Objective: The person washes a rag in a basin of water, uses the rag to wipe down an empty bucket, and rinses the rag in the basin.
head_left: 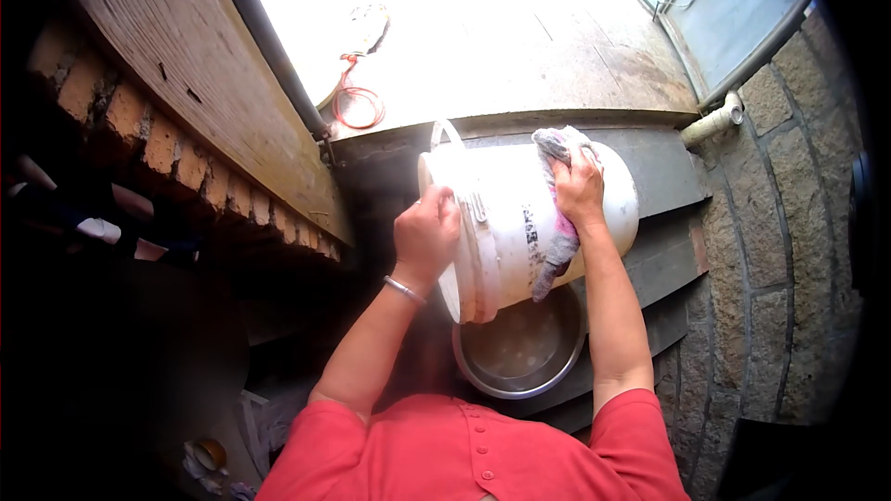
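Note:
A large white plastic bucket (510, 223) lies on its side across the middle of the head view, its rim facing left. My left hand (427, 234) is closed on the rim, and a bracelet circles that wrist. On the bucket's upper side my right hand (579, 187) presses a grey and pink cloth (559, 246), which hangs down over the wall. A dark printed mark shows beside the cloth. The white handle (449, 133) sticks up past the rim. Below the bucket sits a metal basin (520, 385) with cloudy liquid in it, partly hidden by the bucket.
Dark steps (650, 274) run under the bucket and basin. On the right rises a stone wall (784, 250) with a pipe end (715, 121). A wooden board (204, 65) over bricks (176, 153) borders the left. A red cord (360, 109) lies on the bright ledge.

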{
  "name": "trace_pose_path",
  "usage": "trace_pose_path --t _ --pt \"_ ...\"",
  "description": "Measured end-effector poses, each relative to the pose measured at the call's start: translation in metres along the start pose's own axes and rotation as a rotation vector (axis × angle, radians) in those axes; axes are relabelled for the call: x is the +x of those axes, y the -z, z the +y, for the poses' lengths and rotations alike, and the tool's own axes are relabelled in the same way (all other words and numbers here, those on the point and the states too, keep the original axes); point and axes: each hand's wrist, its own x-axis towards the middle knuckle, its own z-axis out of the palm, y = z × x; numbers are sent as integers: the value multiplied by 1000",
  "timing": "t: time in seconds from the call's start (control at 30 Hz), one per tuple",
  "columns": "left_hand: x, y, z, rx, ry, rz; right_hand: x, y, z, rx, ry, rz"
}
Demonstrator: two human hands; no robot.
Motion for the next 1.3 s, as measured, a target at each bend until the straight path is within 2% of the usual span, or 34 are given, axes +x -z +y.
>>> trace_pose_path --t 0.07,0.17,0.23,0.3,0.37,0.4,0.43,0.53,0.57,0.6,0.7,0.77,0.8,0.83,0.93,0.97,1.0,1.07,1.13,1.2,1.27,1.3 --pt "25 -4 -21 41 182 46 0 0 1 6 -11 -10" --pt "45 1 -90 340 515 -195 -1 6 -1 29 -43 -33" --pt "45 9 -104 514 557 -356 -4 6 -1 21 -59 -29" --pt "32 11 -96 624 468 -225 -4 5 -2 24 -50 -20" --pt "32 10 -90 570 498 -235 -3 4 -2 22 -52 -17" --pt "30 10 -88 459 465 -162 -2 2 -1 19 -58 -16" --pt "31 15 -86 365 429 -189 -2 2 0 15 -64 -16" --pt "12 5 -60 -19 181 32 -1 4 -3 -13 15 29" --pt "5 4 -34 -59 147 11 0 4 -3 -8 -6 9" --pt "1 -1 -10 -103 222 -38 1 4 -4 -3 -27 -11" --pt "-2 -17 6 -248 376 -125 1 2 -6 8 -60 -17" --pt "1 -34 -4 -411 280 8 1 0 -6 -38 -39 -9" --pt "0 -34 -3 -455 352 -15 -3 3 -10 -15 -38 1" --pt "6 -30 3 -499 422 -36 -11 4 -11 -45 57 20" --pt "11 -40 -20 -617 410 -30 -39 11 -2 -21 85 88" --pt "12 -36 -16 -628 431 -55 -42 18 11 -47 28 65" --pt "16 -32 -14 -670 440 -123 -46 22 30 -103 -26 161" --pt "23 -33 -8 -735 476 -105 -53 38 65 -165 -159 298" --pt "26 -35 -8 -751 474 -103 -72 59 94 53 -431 301" --pt "31 -37 -19 -742 463 -117 -112 59 160 640 -733 337" --pt "45 -38 -25 -762 507 -137 -147 64 169 1220 -788 423" --pt "51 -40 -29 -771 537 -153 -165 65 168 1393 -765 464"
